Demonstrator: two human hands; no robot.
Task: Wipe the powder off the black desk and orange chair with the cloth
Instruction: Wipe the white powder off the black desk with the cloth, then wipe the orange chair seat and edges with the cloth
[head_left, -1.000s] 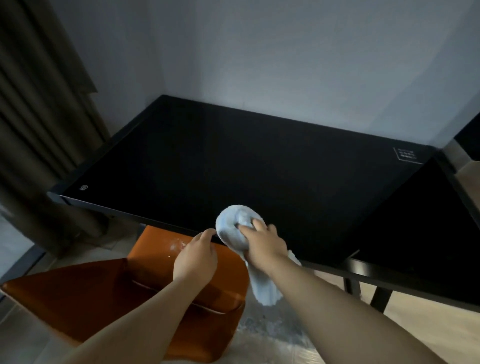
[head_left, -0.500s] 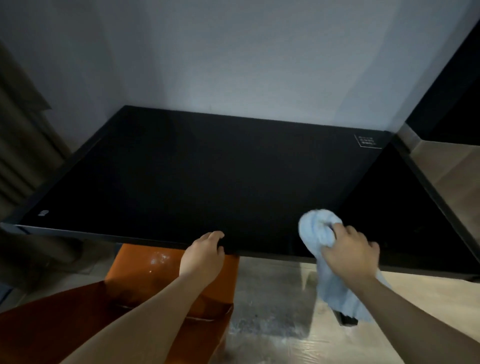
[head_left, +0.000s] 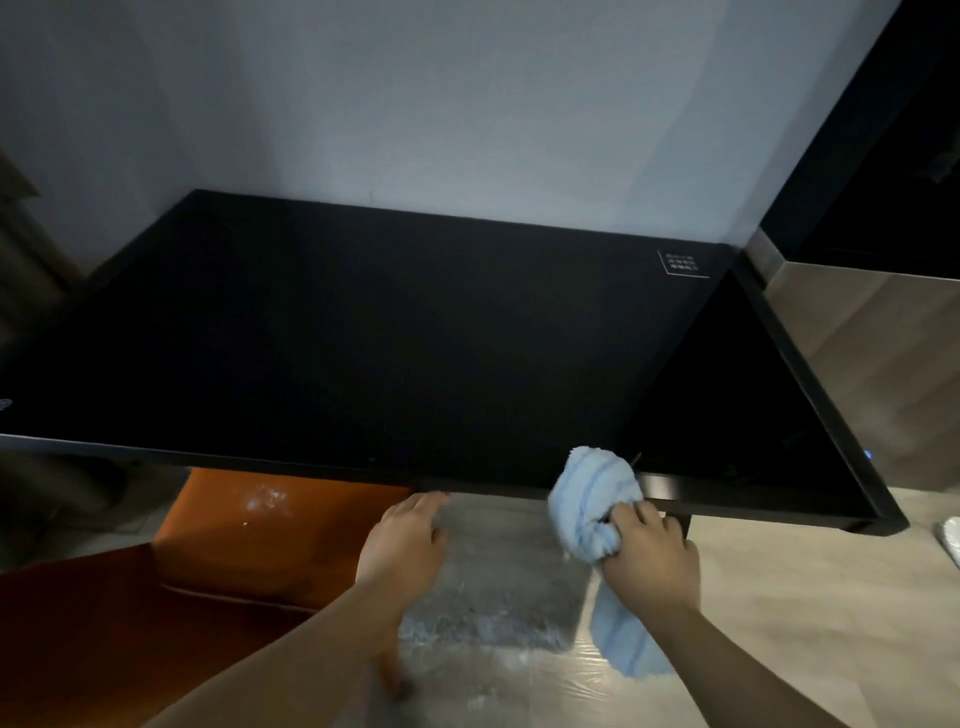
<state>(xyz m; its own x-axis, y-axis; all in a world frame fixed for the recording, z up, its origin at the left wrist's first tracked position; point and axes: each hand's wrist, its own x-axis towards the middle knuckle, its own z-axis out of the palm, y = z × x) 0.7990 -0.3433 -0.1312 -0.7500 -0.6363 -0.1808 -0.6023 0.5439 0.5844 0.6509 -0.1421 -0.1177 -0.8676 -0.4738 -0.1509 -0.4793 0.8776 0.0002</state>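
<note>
Blue cloth (head_left: 592, 499) is clenched by the right hand (head_left: 649, 556), left hand (head_left: 405, 545) relaxed; chair (head_left: 234, 551) powder (head_left: 265, 501) could be smeared by hard rubbing.

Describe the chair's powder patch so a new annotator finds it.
Start at the black desk; just below its near edge, left of the left hand, is the orange chair. The powder is the white speckled smear on it, against plain orange.

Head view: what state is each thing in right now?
Black desk: no powder visible on top.
Orange chair: white powder on it.
Blue cloth: bunched against the desk's front edge, tail hanging.
Right hand: grips the blue cloth.
Left hand: relaxed, holding nothing, by the desk edge.
</note>
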